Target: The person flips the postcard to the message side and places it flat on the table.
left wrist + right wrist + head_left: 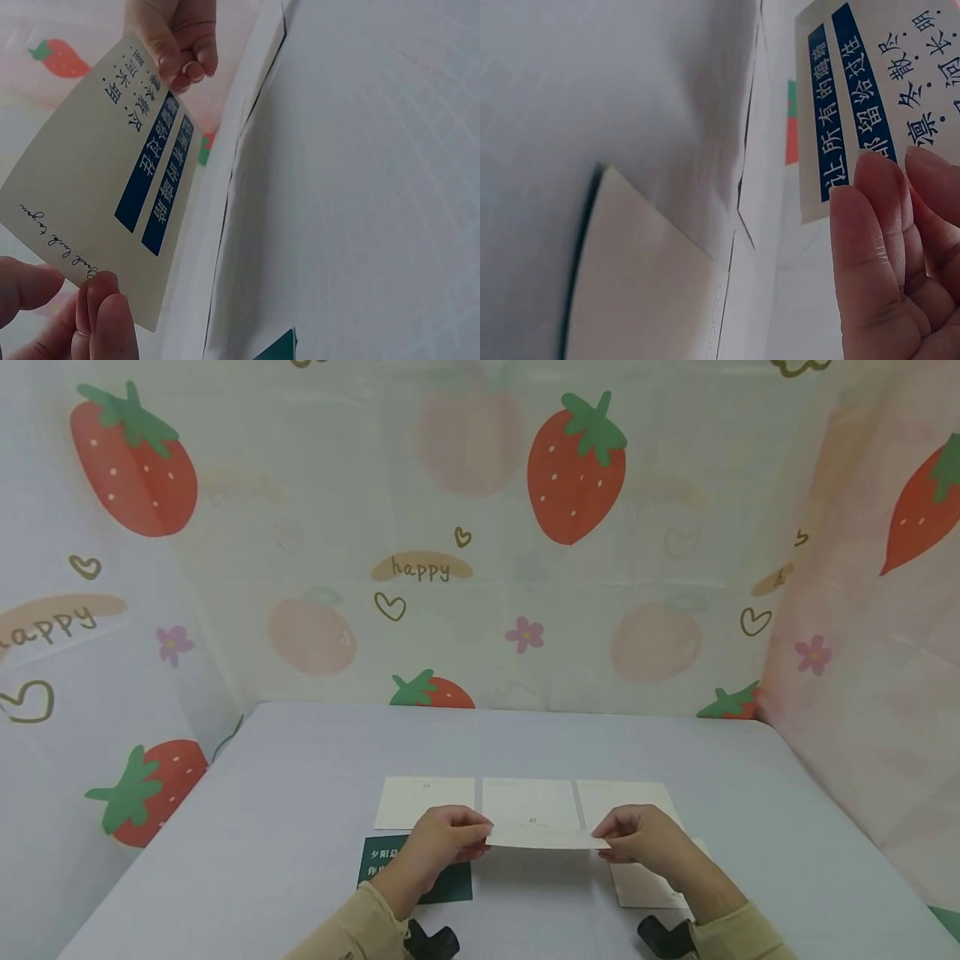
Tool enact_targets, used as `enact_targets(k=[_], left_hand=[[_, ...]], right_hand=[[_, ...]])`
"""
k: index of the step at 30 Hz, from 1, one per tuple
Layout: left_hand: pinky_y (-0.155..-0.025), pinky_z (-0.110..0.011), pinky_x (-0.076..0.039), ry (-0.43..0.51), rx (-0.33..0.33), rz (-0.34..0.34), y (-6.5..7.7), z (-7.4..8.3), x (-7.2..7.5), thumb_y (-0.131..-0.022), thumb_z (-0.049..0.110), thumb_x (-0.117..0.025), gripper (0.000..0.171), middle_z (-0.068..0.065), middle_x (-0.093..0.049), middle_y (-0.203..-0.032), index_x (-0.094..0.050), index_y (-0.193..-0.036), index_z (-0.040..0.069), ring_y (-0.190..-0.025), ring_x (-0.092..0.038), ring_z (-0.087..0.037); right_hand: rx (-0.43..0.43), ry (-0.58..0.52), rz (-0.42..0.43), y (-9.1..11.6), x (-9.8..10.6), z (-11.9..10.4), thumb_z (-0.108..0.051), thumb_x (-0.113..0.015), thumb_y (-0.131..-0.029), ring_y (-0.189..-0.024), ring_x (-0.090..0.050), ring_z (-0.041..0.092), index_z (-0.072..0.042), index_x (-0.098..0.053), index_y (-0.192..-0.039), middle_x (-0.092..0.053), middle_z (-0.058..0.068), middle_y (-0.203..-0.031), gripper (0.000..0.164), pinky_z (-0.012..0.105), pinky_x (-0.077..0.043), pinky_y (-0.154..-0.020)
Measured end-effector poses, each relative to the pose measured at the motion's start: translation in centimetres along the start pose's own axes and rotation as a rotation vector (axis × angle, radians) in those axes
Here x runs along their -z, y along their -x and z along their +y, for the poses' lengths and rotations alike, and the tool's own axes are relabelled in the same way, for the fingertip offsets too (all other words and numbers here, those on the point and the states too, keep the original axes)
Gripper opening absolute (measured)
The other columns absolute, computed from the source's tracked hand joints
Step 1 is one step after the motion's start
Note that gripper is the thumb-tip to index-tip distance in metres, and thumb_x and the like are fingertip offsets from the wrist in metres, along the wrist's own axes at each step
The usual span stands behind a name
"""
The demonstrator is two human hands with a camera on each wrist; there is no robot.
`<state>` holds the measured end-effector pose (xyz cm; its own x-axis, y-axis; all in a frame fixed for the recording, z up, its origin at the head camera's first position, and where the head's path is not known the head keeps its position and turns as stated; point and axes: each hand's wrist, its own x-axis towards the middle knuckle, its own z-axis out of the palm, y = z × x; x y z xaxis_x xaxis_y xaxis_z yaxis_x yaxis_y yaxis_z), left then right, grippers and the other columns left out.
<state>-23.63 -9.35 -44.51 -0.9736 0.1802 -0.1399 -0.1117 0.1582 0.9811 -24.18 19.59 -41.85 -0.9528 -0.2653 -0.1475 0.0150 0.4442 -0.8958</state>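
A cream card [547,841] is held level above the table by both hands, seen nearly edge-on in the head view. My left hand [444,850] pinches its left edge between thumb and fingers; my right hand [647,843] pinches the right edge. In the left wrist view the card's underside [82,172] carries Chinese characters, two blue bands and cursive writing. Below my left hand lies a dark green card [452,885] with white characters, partly covered by that hand. Another cream card [643,890] lies under my right hand.
Behind the hands, a row of three cream cards lies flat: left [423,806], middle [527,797] and right [630,793]. They rest on a white-covered table [300,752]. A strawberry-print curtain [480,527] surrounds its back and sides. Black devices [435,942] sit at both wrists.
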Motion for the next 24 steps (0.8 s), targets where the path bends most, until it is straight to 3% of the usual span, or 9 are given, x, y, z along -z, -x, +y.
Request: enact_targets(k=[13,24], left_hand=[[-0.069,-0.031,-0.054,0.028,-0.001,0.002,-0.17,-0.44,-0.06,-0.08,0.015,-0.069,0.017,-0.006,-0.066,-0.087,-0.067,-0.093,0.003,-0.073,-0.062,-0.015],[-0.067,-0.032,-0.054,0.02,-0.004,0.013,0.24,-0.09,-0.35,-0.081,0.01,-0.067,0.019,-0.006,-0.066,-0.085,-0.065,-0.097,0.001,-0.07,-0.062,-0.014]], right_hand=[[0.06,0.051,-0.039,0.18,0.09,0.33,0.002,-0.061,-0.077,-0.073,-0.058,0.016,0.001,-0.063,-0.091,-0.061,0.007,-0.078,0.014,0.03,-0.053,-0.066],[-0.024,0.053,0.054,0.04,-0.48,0.25,-0.003,-0.062,-0.083,-0.071,-0.06,0.016,-0.002,-0.063,-0.089,-0.061,0.006,-0.077,0.006,0.033,-0.054,-0.067]])
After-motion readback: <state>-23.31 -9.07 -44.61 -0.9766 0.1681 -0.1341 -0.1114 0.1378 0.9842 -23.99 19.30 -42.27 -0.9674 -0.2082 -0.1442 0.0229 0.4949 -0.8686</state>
